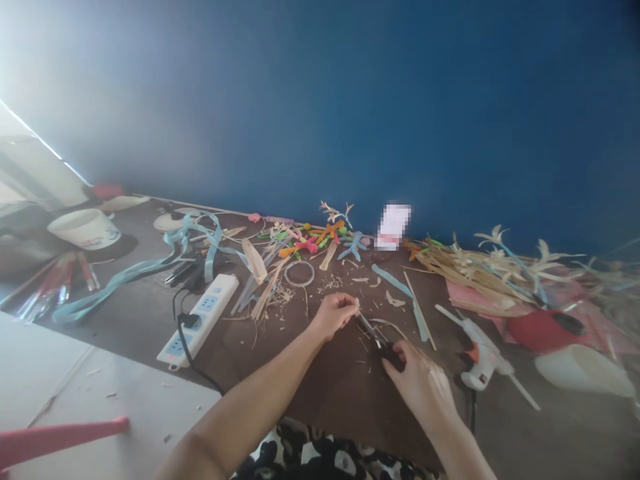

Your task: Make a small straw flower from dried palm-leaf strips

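Observation:
My right hand (419, 377) is wrapped round the black handles of a pair of scissors (373, 331), whose blades point up and left. Just past the blade tips, my left hand (336, 316) pinches a small pale piece (357, 305), possibly a bit of dried husk; it is too small to make out. The blades come close to that piece, and I cannot tell whether they touch it. Pale scraps (333, 285) lie on the dark table beyond my hands, next to a clear round ring (299, 274).
Left is a white power strip (200, 320) with a black plug and cord, near a pale blue ribbon (125, 275). A white glue gun (483, 353) lies at right. Behind stand dried husk strips (450, 270), husk flowers (543, 263) and coloured pipe cleaners (310, 241) along the blue wall.

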A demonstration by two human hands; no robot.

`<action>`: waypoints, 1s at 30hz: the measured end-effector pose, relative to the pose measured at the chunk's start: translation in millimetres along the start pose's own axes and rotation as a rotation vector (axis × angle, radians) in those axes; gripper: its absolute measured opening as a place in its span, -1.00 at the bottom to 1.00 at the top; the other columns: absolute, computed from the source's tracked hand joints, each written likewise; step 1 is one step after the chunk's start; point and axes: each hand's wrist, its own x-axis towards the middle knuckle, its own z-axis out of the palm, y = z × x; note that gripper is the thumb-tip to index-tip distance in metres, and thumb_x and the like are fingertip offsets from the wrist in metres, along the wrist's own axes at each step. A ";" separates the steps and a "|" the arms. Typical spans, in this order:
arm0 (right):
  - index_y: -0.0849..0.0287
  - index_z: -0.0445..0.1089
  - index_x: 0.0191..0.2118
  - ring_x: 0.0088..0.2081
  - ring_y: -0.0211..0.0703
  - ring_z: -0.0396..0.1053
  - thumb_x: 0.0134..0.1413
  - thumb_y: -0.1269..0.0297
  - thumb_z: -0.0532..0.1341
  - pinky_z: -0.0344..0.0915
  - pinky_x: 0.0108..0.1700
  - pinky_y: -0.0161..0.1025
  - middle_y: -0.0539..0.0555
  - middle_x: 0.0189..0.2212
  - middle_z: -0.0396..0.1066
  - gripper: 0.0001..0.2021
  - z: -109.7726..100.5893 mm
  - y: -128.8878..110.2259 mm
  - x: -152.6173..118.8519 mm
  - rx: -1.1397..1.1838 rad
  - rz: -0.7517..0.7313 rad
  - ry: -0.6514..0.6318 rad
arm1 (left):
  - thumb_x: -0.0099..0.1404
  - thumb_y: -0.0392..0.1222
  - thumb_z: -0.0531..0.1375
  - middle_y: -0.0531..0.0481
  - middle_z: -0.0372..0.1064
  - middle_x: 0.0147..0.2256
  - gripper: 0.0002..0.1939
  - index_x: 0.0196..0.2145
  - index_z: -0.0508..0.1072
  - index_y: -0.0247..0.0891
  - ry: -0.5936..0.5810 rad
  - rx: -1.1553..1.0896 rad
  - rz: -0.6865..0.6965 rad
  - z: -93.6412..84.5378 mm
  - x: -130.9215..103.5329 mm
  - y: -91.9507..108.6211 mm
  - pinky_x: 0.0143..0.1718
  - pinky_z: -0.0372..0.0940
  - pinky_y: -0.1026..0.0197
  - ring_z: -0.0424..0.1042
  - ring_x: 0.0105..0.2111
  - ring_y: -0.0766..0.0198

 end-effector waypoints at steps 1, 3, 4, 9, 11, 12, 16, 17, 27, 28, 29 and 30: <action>0.09 0.22 -0.41 -0.44 -0.14 0.34 -0.13 0.19 0.11 0.10 -0.47 -0.30 0.01 -0.46 0.36 -0.87 -0.5 -2.4 0.7 -0.021 -0.006 -0.009 | -0.05 -0.15 0.17 0.05 0.27 -0.60 -0.81 -0.49 0.32 -0.34 -0.008 -0.002 -0.005 0.6 -0.6 0.6 -0.77 -0.13 0.42 0.00 -0.75 0.55; 0.10 0.22 -0.38 -0.44 -0.14 0.34 -0.13 0.20 0.11 0.09 -0.48 -0.30 0.03 -0.43 0.36 -0.86 -3.0 -7.1 3.5 -0.064 -0.018 -0.032 | -0.04 -0.10 0.16 0.08 0.24 -0.62 -0.77 -0.50 0.32 -0.34 -0.020 0.002 -0.012 2.2 -2.1 2.2 -0.77 -0.16 0.42 -0.01 -0.75 0.55; 0.10 0.23 -0.37 -0.46 -0.14 0.34 -0.13 0.20 0.12 0.08 -0.49 -0.30 0.04 -0.42 0.35 -0.85 -4.6 -9.2 5.4 -0.090 -0.018 -0.051 | -0.03 -0.08 0.16 0.08 0.22 -0.64 -0.76 -0.50 0.32 -0.34 -0.023 0.007 -0.013 3.1 -2.9 3.1 -0.76 -0.17 0.41 -0.02 -0.75 0.55; 0.11 0.28 -0.40 -0.46 -0.11 0.34 -0.24 0.15 0.20 0.04 -0.51 -0.30 0.06 -0.42 0.35 -0.78 -13.8 -11.1 18.2 -0.164 -0.065 -0.158 | -0.02 -0.03 0.16 0.08 0.22 -0.63 -0.72 -0.53 0.30 -0.34 -0.042 0.027 -0.017 6.2 -5.6 5.4 -0.74 -0.16 0.42 -0.01 -0.73 0.55; 0.11 0.29 -0.43 -0.45 -0.10 0.34 -0.35 0.12 0.26 0.04 -0.50 -0.31 0.03 -0.47 0.36 -0.73 -19.9 -9.5 25.1 -0.119 -0.129 -0.213 | -0.02 -0.03 0.15 0.06 0.24 -0.62 -0.72 -0.52 0.31 -0.34 -0.048 0.036 -0.006 6.0 -5.8 5.0 -0.74 -0.15 0.42 0.00 -0.73 0.55; 0.10 0.30 -0.45 -0.47 -0.12 0.33 -0.38 0.11 0.27 0.04 -0.51 -0.32 0.01 -0.51 0.35 -0.72 -23.6 -9.4 29.1 -0.075 -0.154 -0.235 | -0.01 -0.03 0.15 0.06 0.24 -0.61 -0.72 -0.52 0.32 -0.34 -0.052 0.040 0.002 5.8 -6.0 4.6 -0.73 -0.14 0.42 0.00 -0.73 0.55; 0.09 0.30 -0.33 -0.53 -0.24 0.29 -0.16 0.09 0.14 0.10 -0.49 -0.34 -0.03 -0.54 0.35 -0.75 -35.3 -17.9 46.1 0.235 -0.161 -0.114 | -0.03 -0.05 0.17 0.11 0.18 -0.67 -0.73 -0.50 0.36 -0.35 -0.079 0.064 0.013 5.9 -7.6 3.1 -0.73 -0.14 0.42 0.01 -0.73 0.53; 0.11 0.29 -0.29 -0.54 -0.27 0.28 -0.11 0.09 0.10 0.12 -0.49 -0.35 -0.02 -0.51 0.35 -0.74 -35.6 -21.9 49.9 0.332 -0.144 -0.078 | -0.03 -0.06 0.18 0.12 0.16 -0.68 -0.74 -0.49 0.37 -0.35 -0.085 0.079 0.015 6.3 -8.2 3.0 -0.72 -0.13 0.42 0.02 -0.72 0.53; 0.20 0.23 -0.52 -0.71 -0.40 0.04 -0.10 0.14 0.13 -0.03 -0.67 -0.42 -0.12 -0.73 0.11 -0.79 -6.4 -30.6 61.8 1.038 0.074 -0.194 | -0.06 -0.13 0.21 0.13 0.16 -0.68 -0.80 -0.51 0.40 -0.35 -0.126 0.111 0.044 6.3 -12.6 9.4 -0.67 -0.06 0.40 0.04 -0.70 0.53; 0.20 0.21 -0.52 -0.72 -0.43 0.01 -0.11 0.14 0.14 -0.08 -0.70 -0.43 -0.14 -0.73 0.09 -0.78 -4.3 -29.1 61.5 1.153 0.129 -0.237 | -0.06 -0.11 0.21 0.13 0.15 -0.68 -0.78 -0.51 0.39 -0.35 -0.140 0.089 0.031 6.2 -12.5 9.5 -0.68 -0.08 0.40 0.02 -0.71 0.53; 0.19 0.20 -0.52 -0.73 -0.45 -0.01 -0.11 0.14 0.14 -0.10 -0.71 -0.44 -0.15 -0.72 0.08 -0.78 -2.4 -27.9 61.2 1.269 0.178 -0.279 | -0.06 -0.09 0.21 0.14 0.14 -0.69 -0.76 -0.51 0.38 -0.35 -0.158 0.067 0.015 6.1 -12.4 9.4 -0.70 -0.11 0.40 0.00 -0.72 0.54; 0.19 0.19 -0.51 -0.73 -0.46 -0.01 -0.12 0.14 0.15 -0.12 -0.72 -0.45 -0.15 -0.70 0.09 -0.78 -0.7 -26.9 61.0 1.376 0.218 -0.324 | -0.06 -0.07 0.21 0.15 0.12 -0.70 -0.75 -0.51 0.37 -0.35 -0.176 0.047 -0.002 5.9 -12.1 9.0 -0.71 -0.14 0.40 -0.02 -0.73 0.54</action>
